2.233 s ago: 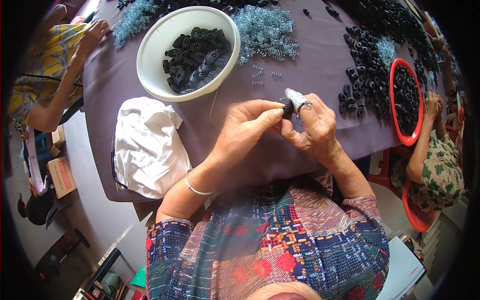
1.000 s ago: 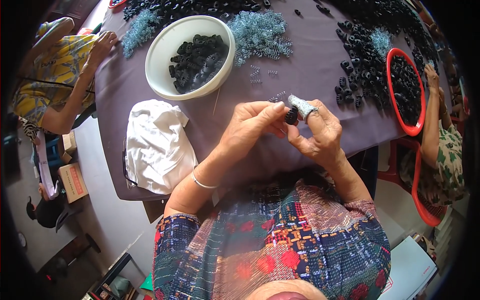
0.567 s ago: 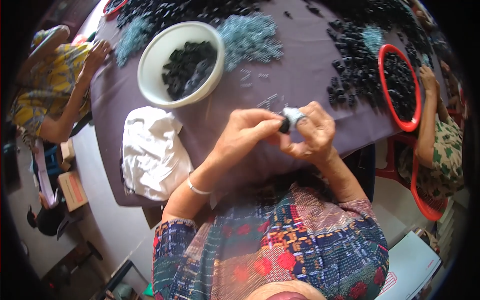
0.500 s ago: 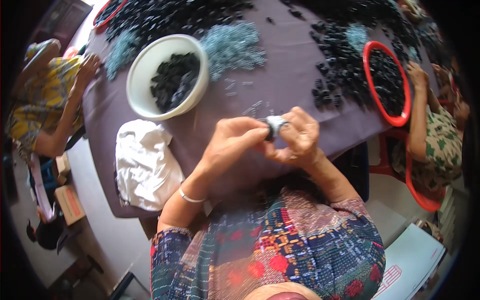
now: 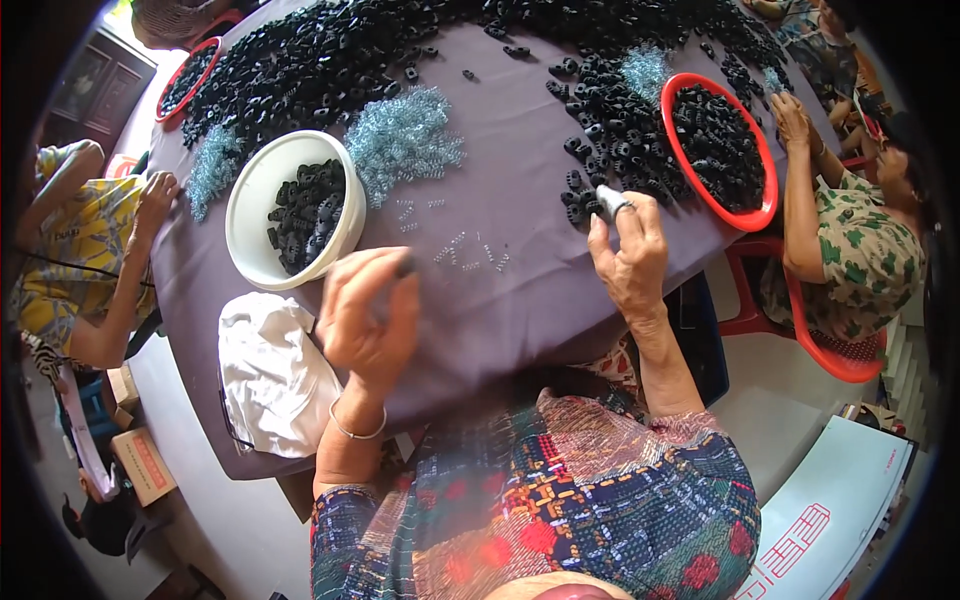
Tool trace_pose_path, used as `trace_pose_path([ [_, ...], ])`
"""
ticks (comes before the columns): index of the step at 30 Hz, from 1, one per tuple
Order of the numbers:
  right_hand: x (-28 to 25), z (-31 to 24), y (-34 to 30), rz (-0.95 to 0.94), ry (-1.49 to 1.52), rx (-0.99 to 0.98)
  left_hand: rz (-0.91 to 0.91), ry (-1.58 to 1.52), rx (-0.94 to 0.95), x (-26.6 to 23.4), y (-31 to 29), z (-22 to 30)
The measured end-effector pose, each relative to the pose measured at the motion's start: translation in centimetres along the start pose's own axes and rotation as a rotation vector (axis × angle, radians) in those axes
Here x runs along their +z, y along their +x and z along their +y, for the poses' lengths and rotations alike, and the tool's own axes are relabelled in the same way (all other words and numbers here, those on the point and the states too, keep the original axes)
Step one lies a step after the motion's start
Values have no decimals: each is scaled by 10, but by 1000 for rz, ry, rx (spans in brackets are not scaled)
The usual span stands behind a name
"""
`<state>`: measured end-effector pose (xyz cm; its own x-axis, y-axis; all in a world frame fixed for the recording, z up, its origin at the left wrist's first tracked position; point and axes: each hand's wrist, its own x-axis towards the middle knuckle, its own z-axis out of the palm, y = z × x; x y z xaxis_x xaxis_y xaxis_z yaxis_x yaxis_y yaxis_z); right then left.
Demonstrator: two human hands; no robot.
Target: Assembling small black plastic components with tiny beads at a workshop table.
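Note:
My left hand, blurred and with curled fingers, is beside the front rim of the white bowl. A small dark piece, seemingly a black plastic clip piece, shows at its fingertips. Inside the bowl lies a heap of black clip pieces. My right hand reaches out with thumb and index finger apart, a white covering on the index fingertip. That fingertip is at the edge of a spread of loose black clip pieces; I cannot tell whether it touches one. Several tiny coil springs lie between my hands.
A bluish pile of springs lies right of the bowl. A white cloth rests at the table's near left. A red basket of black pieces stands at right. People sit at both sides, one hand near the basket.
My hands have come apart from around a small black piece. The left moved left toward the bowl, and the right moved right to the loose black pieces. The view has shifted slightly.

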<state>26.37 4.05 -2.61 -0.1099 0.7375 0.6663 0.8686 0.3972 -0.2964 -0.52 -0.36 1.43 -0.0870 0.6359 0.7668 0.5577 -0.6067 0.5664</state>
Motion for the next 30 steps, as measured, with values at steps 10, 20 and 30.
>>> trace_pose_path([
  [10,13,2,-5,-82,-58,-30,183,601,-99,-27,21,-32],
  [20,17,4,-6,-37,-66,-23,64,718,-126,-21,18,-35],
  [30,18,5,-4,-28,-58,-5,-189,334,121,17,-7,-2],
])
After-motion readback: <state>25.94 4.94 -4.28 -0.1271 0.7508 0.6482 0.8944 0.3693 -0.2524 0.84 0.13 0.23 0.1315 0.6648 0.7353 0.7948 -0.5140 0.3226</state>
